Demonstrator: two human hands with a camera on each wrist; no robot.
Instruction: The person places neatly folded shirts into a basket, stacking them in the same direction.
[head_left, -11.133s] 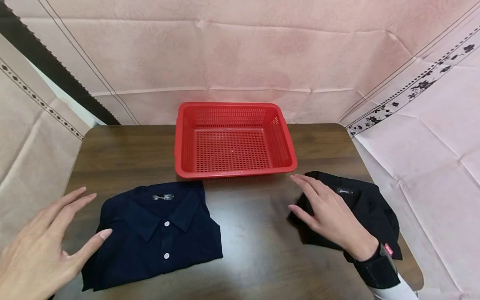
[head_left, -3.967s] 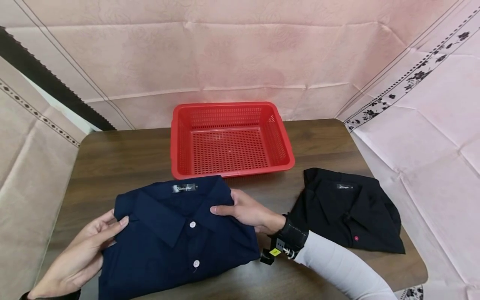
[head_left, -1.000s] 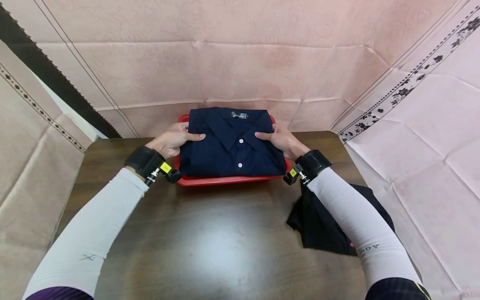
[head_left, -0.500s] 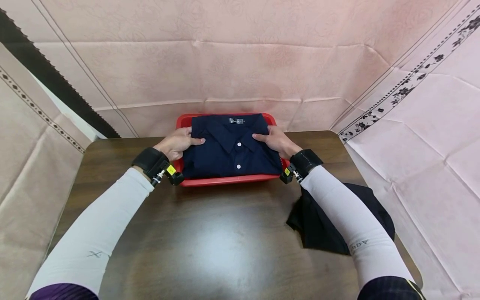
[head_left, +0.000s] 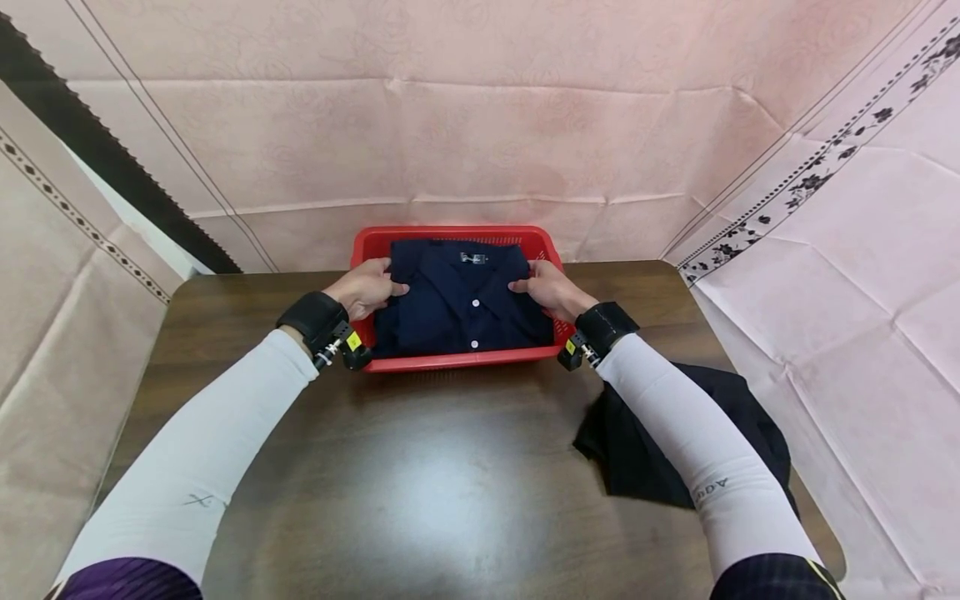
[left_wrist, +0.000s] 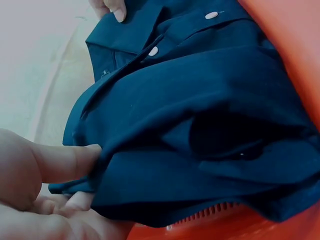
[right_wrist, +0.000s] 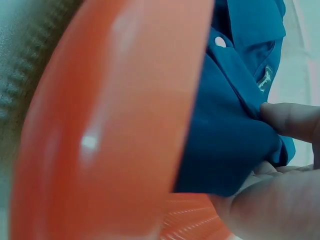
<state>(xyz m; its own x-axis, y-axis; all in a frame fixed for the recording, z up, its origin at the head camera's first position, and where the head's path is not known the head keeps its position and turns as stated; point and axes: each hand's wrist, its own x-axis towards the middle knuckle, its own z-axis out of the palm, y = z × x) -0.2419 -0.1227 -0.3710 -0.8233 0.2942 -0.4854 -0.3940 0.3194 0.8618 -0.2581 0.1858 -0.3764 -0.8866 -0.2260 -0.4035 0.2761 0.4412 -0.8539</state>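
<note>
A folded navy shirt (head_left: 465, 304) with white buttons lies within the rim of the red plastic basket (head_left: 457, 362). My left hand (head_left: 366, 288) pinches its left edge, thumb on top and fingers beneath, as the left wrist view shows on the shirt (left_wrist: 165, 110). On the opposite edge my right hand (head_left: 552, 290) holds the cloth the same way; in the right wrist view the thumb presses the shirt (right_wrist: 230, 135) from above. Whether the shirt touches the basket floor is hidden.
A folded black shirt (head_left: 637, 450) lies on the right of the brown wooden table (head_left: 420, 467), partly covered by my right forearm. Behind the basket hangs a pale pink sheet (head_left: 465, 125), close to the table's far edge.
Both hands have brought the navy shirt from the table's left side over to the basket. In the last second it has sunk lower inside the rim, and the hands have drawn slightly closer together.
</note>
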